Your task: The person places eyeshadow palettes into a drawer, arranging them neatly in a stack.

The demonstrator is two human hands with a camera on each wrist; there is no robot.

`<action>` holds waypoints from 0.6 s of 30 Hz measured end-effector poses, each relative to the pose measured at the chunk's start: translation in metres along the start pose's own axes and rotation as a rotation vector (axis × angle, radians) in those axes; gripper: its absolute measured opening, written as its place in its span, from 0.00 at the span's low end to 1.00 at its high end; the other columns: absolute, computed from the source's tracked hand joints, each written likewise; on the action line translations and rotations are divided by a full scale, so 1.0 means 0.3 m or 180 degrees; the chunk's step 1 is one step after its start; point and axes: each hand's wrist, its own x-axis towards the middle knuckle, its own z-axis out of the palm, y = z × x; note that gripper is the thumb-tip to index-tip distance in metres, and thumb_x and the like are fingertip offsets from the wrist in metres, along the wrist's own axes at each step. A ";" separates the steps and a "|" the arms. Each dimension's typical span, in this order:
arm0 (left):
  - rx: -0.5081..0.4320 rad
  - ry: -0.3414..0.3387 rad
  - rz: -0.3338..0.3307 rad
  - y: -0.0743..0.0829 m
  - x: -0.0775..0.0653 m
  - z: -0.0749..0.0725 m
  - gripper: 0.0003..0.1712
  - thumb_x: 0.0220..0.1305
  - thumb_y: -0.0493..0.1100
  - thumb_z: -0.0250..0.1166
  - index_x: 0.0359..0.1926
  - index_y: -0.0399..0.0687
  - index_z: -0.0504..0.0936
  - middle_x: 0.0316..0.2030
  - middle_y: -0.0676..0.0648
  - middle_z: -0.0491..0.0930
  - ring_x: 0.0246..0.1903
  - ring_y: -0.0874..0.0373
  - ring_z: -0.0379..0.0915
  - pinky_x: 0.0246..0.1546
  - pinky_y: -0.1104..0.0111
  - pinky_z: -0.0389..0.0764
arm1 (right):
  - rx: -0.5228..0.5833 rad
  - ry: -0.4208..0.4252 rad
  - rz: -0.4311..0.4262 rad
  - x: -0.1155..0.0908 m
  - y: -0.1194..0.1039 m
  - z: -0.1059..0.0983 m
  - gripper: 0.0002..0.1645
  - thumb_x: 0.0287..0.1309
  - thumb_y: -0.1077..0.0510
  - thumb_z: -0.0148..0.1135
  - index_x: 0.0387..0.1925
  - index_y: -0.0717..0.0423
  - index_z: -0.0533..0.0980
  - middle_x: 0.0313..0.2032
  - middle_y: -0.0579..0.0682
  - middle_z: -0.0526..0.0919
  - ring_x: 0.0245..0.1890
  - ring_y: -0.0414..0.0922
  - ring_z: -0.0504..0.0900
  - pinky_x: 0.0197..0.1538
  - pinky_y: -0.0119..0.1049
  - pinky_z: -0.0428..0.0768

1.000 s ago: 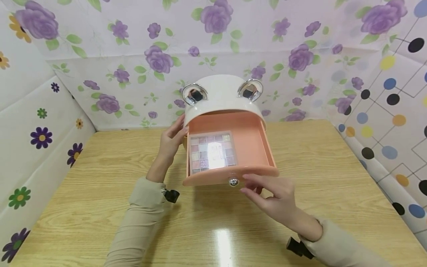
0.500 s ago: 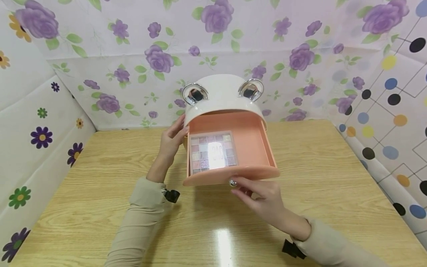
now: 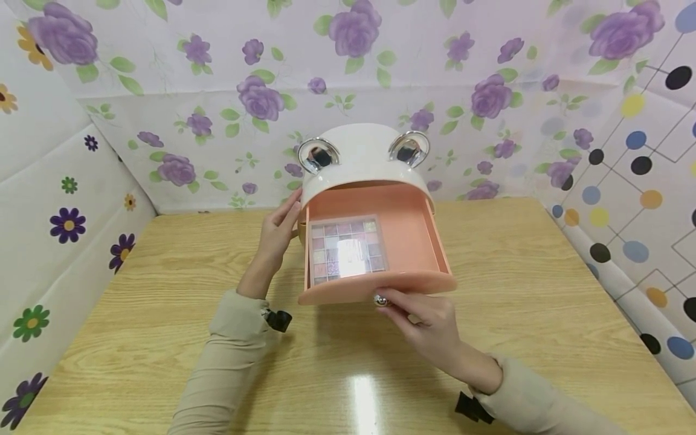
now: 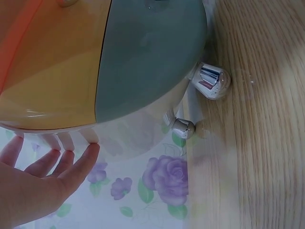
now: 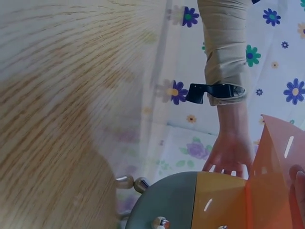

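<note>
A white frog-shaped storage box (image 3: 359, 151) with chrome-ringed eyes stands at the table's back. Its top pink drawer (image 3: 408, 235) is pulled out, and a clear-lidded eyeshadow palette (image 3: 321, 248) lies in the left part. My right hand (image 3: 429, 326) pinches the round silver knob (image 3: 381, 299) on the drawer front between thumb and fingers. Against the box's left side rests my left hand (image 3: 276, 235), its extended fingertips on the glossy white wall in the left wrist view. Beneath the pink drawer are a yellow drawer (image 4: 57, 71) and a grey-green drawer (image 4: 152, 57), both closed.
The box stands on silver ball feet (image 4: 209, 81) on a wood-grain table (image 3: 163, 338). Behind it hangs a purple-flowered backdrop (image 3: 217, 139); patterned sheets line both sides. A black camera strap (image 5: 214, 90) sits on the left wrist.
My right hand has moved left from beside the knob and now pinches it. The left thumb has shifted up slightly along the box. The pink drawer stays pulled out about as far.
</note>
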 end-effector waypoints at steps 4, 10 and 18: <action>-0.0083 -0.0015 -0.0063 0.003 -0.001 -0.001 0.26 0.68 0.49 0.50 0.65 0.50 0.63 0.67 0.52 0.56 0.62 0.54 0.58 0.53 0.53 0.69 | 0.0014 0.0010 0.0010 0.004 -0.003 0.001 0.15 0.57 0.56 0.60 0.29 0.67 0.81 0.22 0.51 0.82 0.16 0.35 0.74 0.19 0.20 0.70; -0.0156 -0.0031 -0.0158 0.006 0.000 -0.003 0.26 0.68 0.47 0.50 0.66 0.49 0.62 0.67 0.51 0.54 0.63 0.53 0.56 0.54 0.53 0.68 | 0.0061 0.0043 0.0018 0.024 -0.009 -0.003 0.14 0.57 0.57 0.59 0.31 0.67 0.80 0.23 0.52 0.82 0.17 0.36 0.73 0.20 0.21 0.70; -0.0166 -0.0038 -0.0163 0.004 0.001 -0.005 0.26 0.68 0.47 0.49 0.66 0.50 0.62 0.67 0.51 0.55 0.62 0.52 0.58 0.55 0.53 0.68 | 0.0081 0.0018 0.0005 0.063 -0.014 -0.010 0.14 0.57 0.57 0.59 0.32 0.68 0.80 0.23 0.53 0.82 0.18 0.38 0.75 0.22 0.23 0.73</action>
